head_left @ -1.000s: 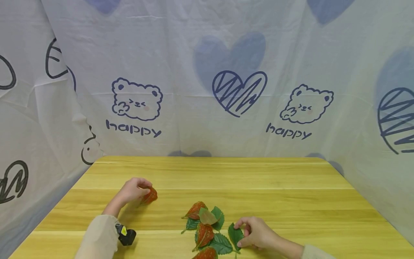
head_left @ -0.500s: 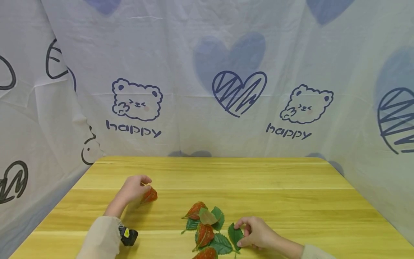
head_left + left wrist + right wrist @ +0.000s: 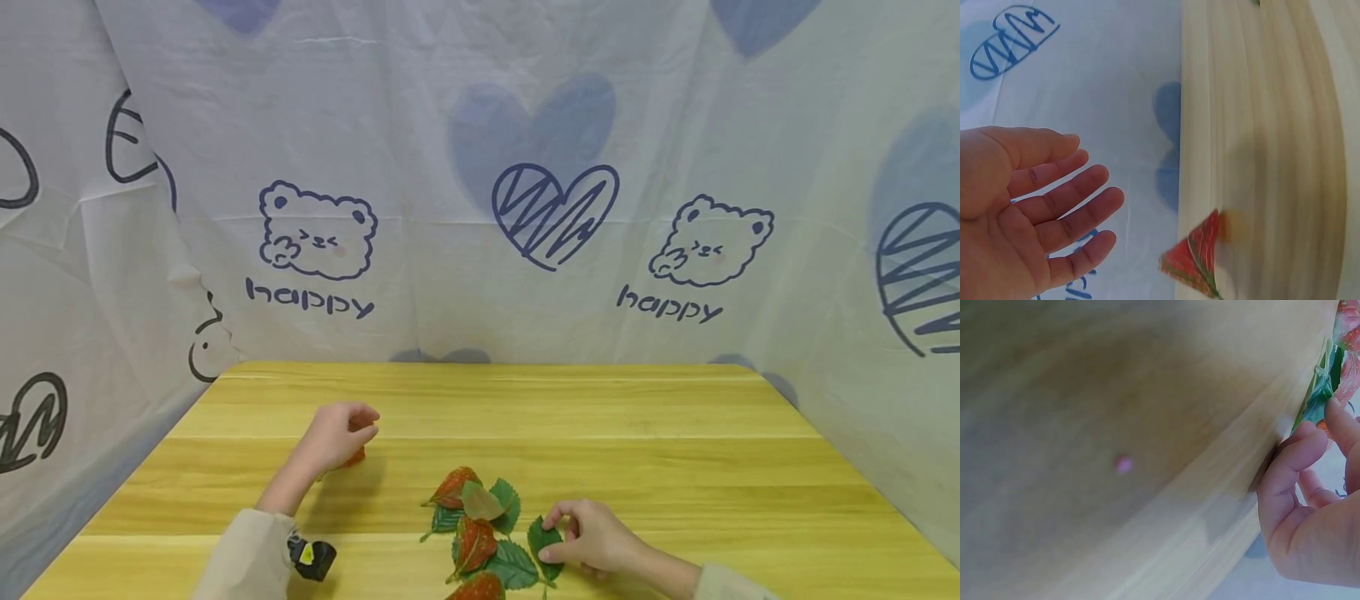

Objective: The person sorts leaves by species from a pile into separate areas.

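My left hand [image 3: 337, 433] hovers over the left part of the table with relaxed fingers and nothing in them. Partly hidden behind it in the head view lies a red, veined, lantern-shaped pod [image 3: 356, 457]; the left wrist view shows this pod [image 3: 1192, 257] apart from the left hand [image 3: 1047, 206]. At the front right, my right hand [image 3: 596, 537] holds a green serrated leaf [image 3: 545, 546] between thumb and index finger. Just left of that leaf is a cluster of red pods [image 3: 476, 543] and green leaves [image 3: 512, 567]. The right wrist view shows fingers [image 3: 1341, 422] touching the green leaf [image 3: 1319, 400].
The wooden table [image 3: 637, 417] reaches back to a pale cloth [image 3: 435, 292] printed with hearts and bears. One more red pod [image 3: 478, 588] is cut off by the bottom edge of the head view. A black device [image 3: 313, 560] sits on the left wrist.
My left hand lets go of the red pod and moves right and slightly up; the pod stays in place. My right thumb shifts up and left over the leaf.
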Available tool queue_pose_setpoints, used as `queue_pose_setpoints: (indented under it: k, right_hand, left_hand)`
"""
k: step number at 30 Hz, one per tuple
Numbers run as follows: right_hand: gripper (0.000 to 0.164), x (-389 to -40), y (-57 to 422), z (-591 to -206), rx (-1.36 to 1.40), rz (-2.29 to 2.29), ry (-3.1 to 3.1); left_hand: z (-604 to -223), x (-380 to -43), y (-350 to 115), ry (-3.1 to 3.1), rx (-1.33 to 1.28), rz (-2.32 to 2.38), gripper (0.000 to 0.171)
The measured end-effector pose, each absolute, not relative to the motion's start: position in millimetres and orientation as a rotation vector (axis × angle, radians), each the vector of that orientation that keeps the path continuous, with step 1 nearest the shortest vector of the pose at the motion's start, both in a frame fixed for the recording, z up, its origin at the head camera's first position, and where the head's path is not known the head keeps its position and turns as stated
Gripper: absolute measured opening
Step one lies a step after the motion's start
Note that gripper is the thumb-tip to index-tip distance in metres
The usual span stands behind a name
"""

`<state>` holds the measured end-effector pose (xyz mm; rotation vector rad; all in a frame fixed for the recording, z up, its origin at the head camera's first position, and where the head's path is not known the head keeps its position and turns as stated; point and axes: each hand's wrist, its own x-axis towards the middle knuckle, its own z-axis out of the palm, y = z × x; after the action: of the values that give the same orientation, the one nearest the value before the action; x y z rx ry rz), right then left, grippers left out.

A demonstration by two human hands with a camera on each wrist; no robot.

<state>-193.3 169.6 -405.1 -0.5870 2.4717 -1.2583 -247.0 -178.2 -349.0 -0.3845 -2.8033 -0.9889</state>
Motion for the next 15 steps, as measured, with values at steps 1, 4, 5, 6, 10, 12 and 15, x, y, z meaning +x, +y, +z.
queue_pose_setpoints:
  k: [1, 4, 5, 6, 10, 12, 15]
  right_hand:
    - [0.031, -193, 170, -405, -0.585, -1.254, 2.475]
    - [0.033, -194, 169, -406, -0.586, -1.252, 2.479]
    - [0.033, -194, 169, -406, -0.588, -1.250, 2.480]
    - [0.033, -194, 169, -406, -0.590, -1.250, 2.480]
    - [0.034, -195, 169, -406, -0.609, -1.241, 2.483]
    - [0.034, -195, 170, -406, -0.625, -1.241, 2.481]
    - [0.035, -195, 170, -406, -0.631, -1.238, 2.481]
  left_hand:
    - [-349, -246, -176, -2.796, -0.395, -0.993, 0.017]
    - [-349, -243, -169, -2.779, -0.434, -1.002, 0.016]
    - [-349, -242, -166, -2.779, -0.444, -1.001, 0.016]
    - [-349, -241, -163, -2.779, -0.454, -1.000, 0.015]
    - [-351, -237, -153, -2.798, -0.476, -0.987, 0.013]
    - [-351, -234, -149, -2.805, -0.484, -0.976, 0.013]
    - [-350, -231, -143, -2.801, -0.519, -0.990, 0.012]
